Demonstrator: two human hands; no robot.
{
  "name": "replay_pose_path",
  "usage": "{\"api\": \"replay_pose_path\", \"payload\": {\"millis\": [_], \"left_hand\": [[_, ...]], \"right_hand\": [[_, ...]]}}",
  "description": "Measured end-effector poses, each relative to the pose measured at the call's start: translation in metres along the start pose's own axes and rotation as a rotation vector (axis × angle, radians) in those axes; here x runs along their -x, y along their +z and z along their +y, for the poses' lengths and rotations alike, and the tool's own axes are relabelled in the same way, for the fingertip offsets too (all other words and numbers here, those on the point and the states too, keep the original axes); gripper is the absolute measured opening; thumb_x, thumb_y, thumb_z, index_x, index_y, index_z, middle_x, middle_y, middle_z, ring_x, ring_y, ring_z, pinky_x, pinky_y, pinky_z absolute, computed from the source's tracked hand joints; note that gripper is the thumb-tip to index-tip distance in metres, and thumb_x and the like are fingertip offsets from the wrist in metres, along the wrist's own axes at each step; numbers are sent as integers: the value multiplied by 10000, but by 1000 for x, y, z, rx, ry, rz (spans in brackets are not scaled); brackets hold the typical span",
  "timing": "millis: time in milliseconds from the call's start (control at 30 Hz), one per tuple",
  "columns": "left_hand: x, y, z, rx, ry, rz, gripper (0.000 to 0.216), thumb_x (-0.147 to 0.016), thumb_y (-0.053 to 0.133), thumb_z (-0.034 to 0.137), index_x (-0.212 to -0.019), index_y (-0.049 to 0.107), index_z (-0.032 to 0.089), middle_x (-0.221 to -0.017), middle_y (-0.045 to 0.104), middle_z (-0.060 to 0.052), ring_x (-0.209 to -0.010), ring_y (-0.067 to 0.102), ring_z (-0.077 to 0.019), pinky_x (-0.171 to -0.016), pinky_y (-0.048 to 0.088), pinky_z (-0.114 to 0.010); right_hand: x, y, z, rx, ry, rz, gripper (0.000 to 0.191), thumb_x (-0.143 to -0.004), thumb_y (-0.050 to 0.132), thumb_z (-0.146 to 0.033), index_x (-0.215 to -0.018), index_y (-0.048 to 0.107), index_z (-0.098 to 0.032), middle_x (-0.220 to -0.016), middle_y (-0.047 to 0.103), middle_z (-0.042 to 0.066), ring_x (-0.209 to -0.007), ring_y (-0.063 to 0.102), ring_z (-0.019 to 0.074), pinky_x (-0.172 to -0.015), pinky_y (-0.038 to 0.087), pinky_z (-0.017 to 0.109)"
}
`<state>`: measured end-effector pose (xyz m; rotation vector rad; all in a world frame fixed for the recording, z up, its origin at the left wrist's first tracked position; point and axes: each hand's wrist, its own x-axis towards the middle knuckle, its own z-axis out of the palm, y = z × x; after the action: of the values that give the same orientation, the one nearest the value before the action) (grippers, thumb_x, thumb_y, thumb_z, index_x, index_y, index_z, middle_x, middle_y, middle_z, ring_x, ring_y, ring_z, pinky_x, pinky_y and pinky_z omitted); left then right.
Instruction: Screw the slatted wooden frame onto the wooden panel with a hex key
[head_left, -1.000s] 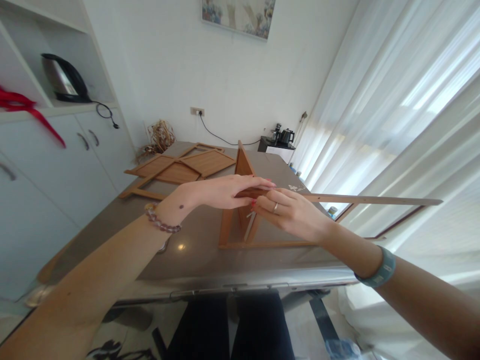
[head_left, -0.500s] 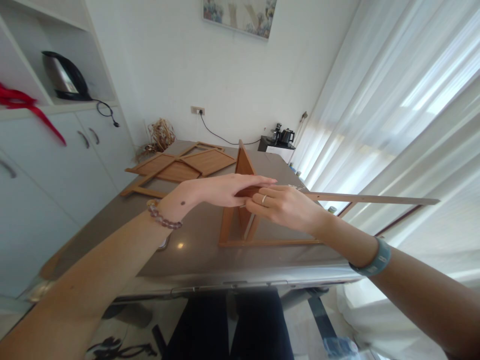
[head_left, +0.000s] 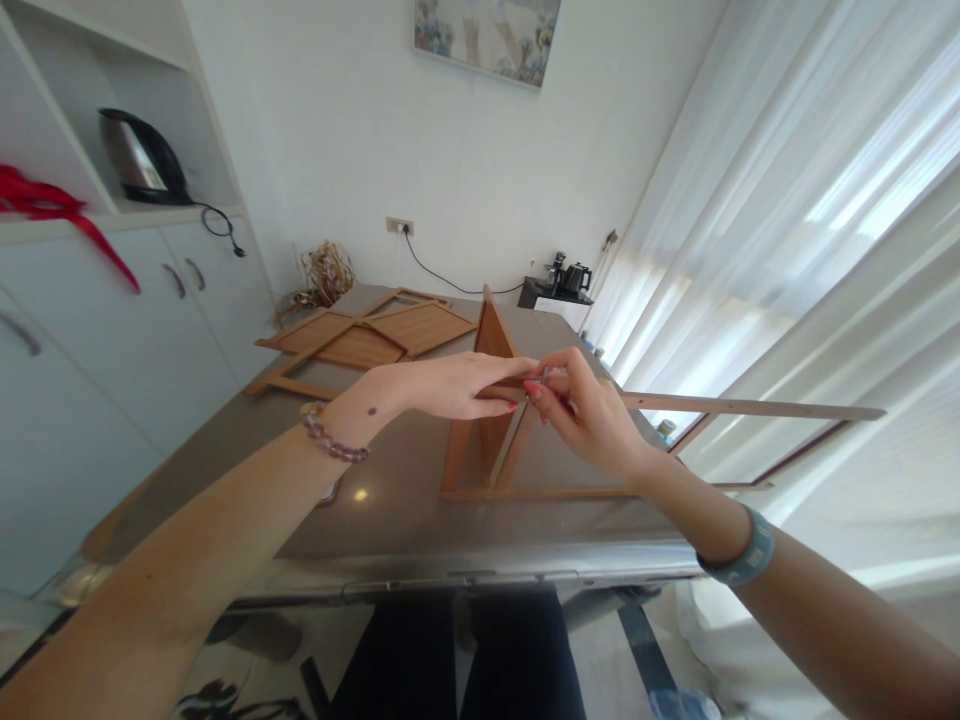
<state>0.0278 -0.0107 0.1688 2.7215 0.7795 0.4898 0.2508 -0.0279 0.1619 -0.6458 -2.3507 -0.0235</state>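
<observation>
Hands meet at the top of a wooden frame assembly that stands near the front edge of the grey worktop. The left hand lies flat along the near end of a long wooden rail, fingers closed over it and pressing it onto the upright panel; the rail runs out level to the right, well past the worktop edge. The right hand is pinched at the same joint, thumb and forefinger together on something too small to make out, perhaps a peg or screw. To do this step well, I judge that the left hand should keep the rail flush and square on the upright so the holes line up, while the right works the small piece in straight, not at a slant; the long free end will lever the joint if it sags. Spare wooden panels lie flat at the far left of the worktop, well apart from the hands.
</observation>
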Motion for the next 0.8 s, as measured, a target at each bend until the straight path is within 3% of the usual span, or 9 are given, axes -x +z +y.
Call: {"api": "replay_pose_path", "payload": {"millis": [67, 133, 233, 300, 400, 500, 633, 800], "left_hand": [[1, -2, 3, 1, 1, 4, 490, -972, 505, 302, -1441, 369, 266, -1401, 562, -49, -1192, 590, -191, -957, 453, -272], [2, -3, 6, 9, 12, 8, 485, -976, 501, 292, -1443, 375, 270, -1452, 518, -45, -1227, 570, -184, -988, 439, -269], [1, -3, 6, 10, 23, 11, 481, -975, 502, 284, -1441, 384, 270, -1455, 516, -41, -1231, 568, -181, -999, 440, -271], [1, -2, 5, 14, 17, 13, 468, -976, 500, 297, -1431, 396, 273, -1415, 554, -35, -1203, 586, -180, -981, 457, -276], [2, 0, 4, 49, 31, 27, 513, -977, 501, 293, -1467, 351, 291, -1446, 530, -20, -1255, 558, -172, -1029, 442, -281], [2, 1, 3, 73, 60, 37, 591, -973, 502, 240, -1513, 275, 321, -1522, 449, 3, -1346, 487, -153, -1111, 382, -281], [1, 0, 3, 86, 91, 26, 590, -974, 493, 213, -1517, 287, 319, -1555, 400, 19, -1412, 408, -135, -1166, 326, -268], [2, 1, 4, 65, 85, 39, 574, -978, 487, 217, -1514, 309, 322, -1559, 392, 30, -1420, 396, -139, -1184, 304, -273]], "right_hand": [[4, 1, 5, 95, -19, 62, 163, -1001, 500, -371, -1024, 495, -210, -702, 624, -25, -595, 575, 130, -543, 387, 233], [5, -1, 10, 191, -73, 136, 237, -972, 556, -404, -1102, 518, -210, -837, 662, 20, -721, 603, 158, -621, 437, 262], [0, -8, 15, 356, -243, 194, 393, -945, 605, -407, -1267, 485, -219, -1066, 675, 64, -865, 585, 191, -731, 454, 311], [-3, -16, 16, 545, -386, 185, 325, -939, 617, -392, -1214, 543, -238, -1107, 682, 43, -866, 552, 195, -736, 420, 327], [-5, -24, 17, 783, -513, 203, 182, -935, 619, -412, -944, 632, -231, -862, 692, -2, -765, 489, 181, -675, 341, 331], [0, -25, 18, 875, -551, 208, 322, -959, 585, -412, -704, 575, -216, -598, 567, -25, -655, 437, 155, -627, 270, 328], [14, -9, 13, 794, -416, 146, 428, -1010, 507, -359, -612, 517, -201, -506, 522, -40, -545, 436, 112, -599, 249, 307], [30, 28, -5, 477, 36, 219, 434, -1039, 410, -392, -675, 563, -213, -441, 523, -55, -410, 440, 96, -503, 230, 274]]}}
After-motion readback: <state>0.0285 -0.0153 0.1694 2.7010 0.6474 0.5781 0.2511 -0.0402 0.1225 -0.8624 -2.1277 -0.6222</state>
